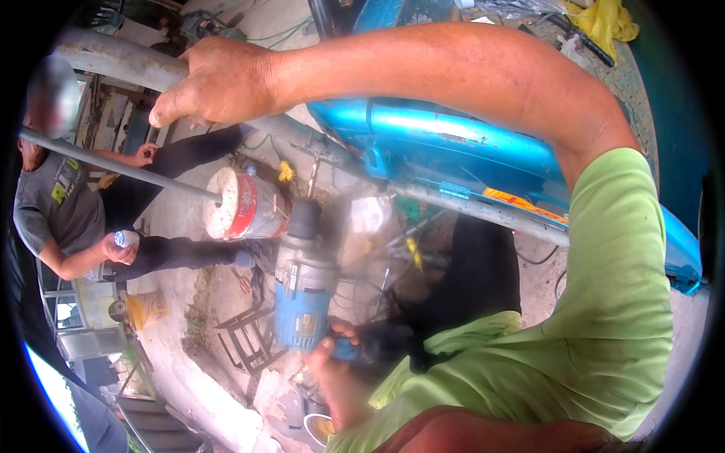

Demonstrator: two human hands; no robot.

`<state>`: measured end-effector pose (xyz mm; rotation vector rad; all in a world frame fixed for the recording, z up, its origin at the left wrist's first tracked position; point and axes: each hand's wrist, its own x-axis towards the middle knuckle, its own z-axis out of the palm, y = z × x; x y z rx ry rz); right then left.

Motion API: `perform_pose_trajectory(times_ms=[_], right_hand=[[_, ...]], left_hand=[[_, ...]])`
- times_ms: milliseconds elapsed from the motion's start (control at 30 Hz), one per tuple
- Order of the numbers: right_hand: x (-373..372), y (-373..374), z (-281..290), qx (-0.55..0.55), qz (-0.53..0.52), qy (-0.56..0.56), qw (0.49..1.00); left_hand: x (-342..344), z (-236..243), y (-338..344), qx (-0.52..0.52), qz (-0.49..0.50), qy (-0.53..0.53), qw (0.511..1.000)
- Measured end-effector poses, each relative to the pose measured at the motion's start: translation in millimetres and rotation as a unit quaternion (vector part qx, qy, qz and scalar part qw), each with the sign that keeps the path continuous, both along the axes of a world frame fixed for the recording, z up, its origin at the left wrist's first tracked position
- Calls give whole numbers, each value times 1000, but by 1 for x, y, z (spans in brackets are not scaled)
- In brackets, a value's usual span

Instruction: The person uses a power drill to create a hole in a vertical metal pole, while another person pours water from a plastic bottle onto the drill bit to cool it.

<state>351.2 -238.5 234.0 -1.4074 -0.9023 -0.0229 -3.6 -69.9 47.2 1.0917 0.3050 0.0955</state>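
Note:
My right hand point(215, 83) reaches out at the top of the view and is closed around a thick grey metal pipe point(117, 60). The pipe slants down to the right along a glossy blue metal body point(423, 140) with a yellow and red sticker. Lower down, my left hand point(332, 370) grips a blue and grey power drill point(303, 298) at its handle end. The drill's black chuck point(304, 217) points up, and its bit point(313, 177) reaches close to the pipe. I cannot tell if the bit touches it.
At left a co-worker point(60, 204) sits with a small container point(126, 238) in one hand. A rod point(136, 166) rises from a white and red bucket point(245, 204). Below lie a metal frame point(245, 340) and a yellow bucket point(147, 308). A yellow bag point(604, 26) lies top right.

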Motion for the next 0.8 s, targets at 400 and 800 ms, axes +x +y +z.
perform_pose_trajectory(times_ms=[400,800], right_hand=[[-1,6,0,-16,-24,5,1000],[-2,0,1,-26,-29,0,999]], left_hand=[[11,-6,1,120,-7,-25,992],[22,-20,37,240,-54,-52,968]])
